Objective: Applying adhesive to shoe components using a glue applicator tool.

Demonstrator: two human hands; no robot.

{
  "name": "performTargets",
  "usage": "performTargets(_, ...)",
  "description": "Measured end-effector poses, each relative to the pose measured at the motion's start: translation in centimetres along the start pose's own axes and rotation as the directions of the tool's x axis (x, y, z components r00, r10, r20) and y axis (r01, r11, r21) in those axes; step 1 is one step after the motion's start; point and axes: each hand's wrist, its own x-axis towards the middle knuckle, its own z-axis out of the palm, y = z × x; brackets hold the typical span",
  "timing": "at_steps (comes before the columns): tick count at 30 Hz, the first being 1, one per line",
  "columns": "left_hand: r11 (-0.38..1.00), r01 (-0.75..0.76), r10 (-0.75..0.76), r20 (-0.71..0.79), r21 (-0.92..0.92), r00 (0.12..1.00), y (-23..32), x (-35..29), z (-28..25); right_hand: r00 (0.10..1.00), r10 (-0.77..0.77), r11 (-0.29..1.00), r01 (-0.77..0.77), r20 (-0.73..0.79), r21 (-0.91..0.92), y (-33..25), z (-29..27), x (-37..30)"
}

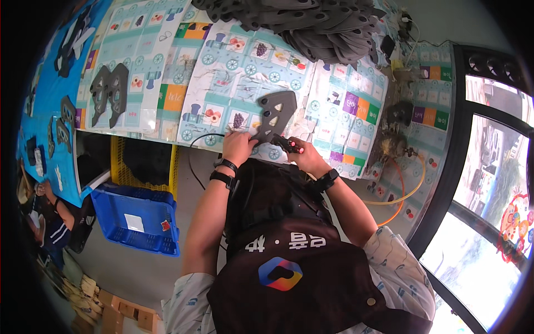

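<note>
My left hand (238, 147) is closed on the lower end of a flat dark grey plate (278, 111) with cut-out holes and a jagged edge, lying at the table's front edge. In my right hand (308, 160) is a small pliers-like tool (288, 145) with black and red handles. Its front end sits against the plate's lower right side, near my left fingers; the exact contact is too small to make out. Two similar grey plates (108, 94) lie side by side farther left.
Printed sheets (222, 72) cover the table. A large heap of grey plates (334, 33) is at the back. Left are a blue table (41, 111), yellow crate (118, 167) and blue crate (133, 217). An orange hose (401, 183) hangs right. Another person (55, 217) sits far left.
</note>
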Motion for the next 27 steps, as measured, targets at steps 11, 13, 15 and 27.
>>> performTargets(11, 0.996, 0.071, -0.066, -0.089, 0.047, 0.994, 0.7, -0.5, 1.5, 0.998, -0.05, 0.993, 0.045, -0.044, -0.11, -0.3, -0.3, 0.5)
performTargets(13, 0.997, 0.064, -0.06, -0.103, 0.035, 0.993, 0.6, -0.6, 1.5, 0.999, -0.039, 0.996, 0.037, -0.03, -0.079, -0.2, -0.1, 0.6)
performTargets(15, 0.998, 0.055, -0.052, -0.115, 0.023, 0.992, 0.7, -0.6, 1.5, 1.0, -0.025, 0.999, 0.024, -0.015, -0.046, -0.3, 0.0, 0.6)
performTargets(27, 0.998, 0.05, -0.045, -0.108, 0.04, 0.993, 0.7, -0.5, 1.5, 1.0, -0.002, 1.0, 0.002, 0.014, -0.013, -0.2, -0.3, 1.0)
